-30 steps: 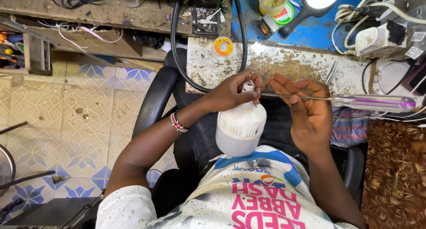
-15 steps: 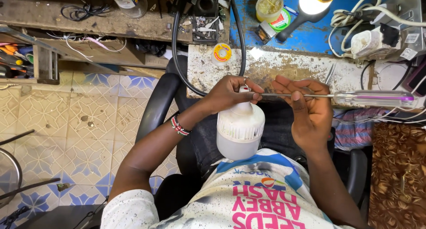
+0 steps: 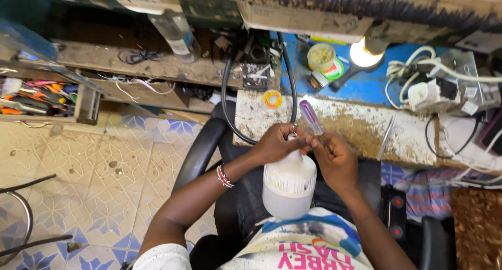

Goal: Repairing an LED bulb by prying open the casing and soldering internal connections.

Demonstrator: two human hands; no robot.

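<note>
Screwdriver is swung round now: half a second ago it lay flat, pointing to the right of the frame; now its purple handle points up toward the bench and the tip sits down at the bulb's neck. We read that as repositioning the tool on the base, not prying sideways any more.

Bulb is centre frame, in our lap, big white body down, narrow base up toward the bench. It hasn't shifted.

Left hand is curled over the bulb's base, fingers closed round it. Right hand has fingers pinched shut on the screwdriver shaft, just beside the left; fingertips of both nearly meet at the neck.

Counts:
- 1 bulb
- 1 screwdriver in hand
- 1 tweezers, loose on the bench at right
- 1 solder reel, on the bench's upper left corner
- 1 lamp, lit, on the blue top
- 1 round tub beside the lamp
- 1 plastic bottle, upper left shelf
- 1 tray of orange-handled tools, far left; can't count those.
</note>
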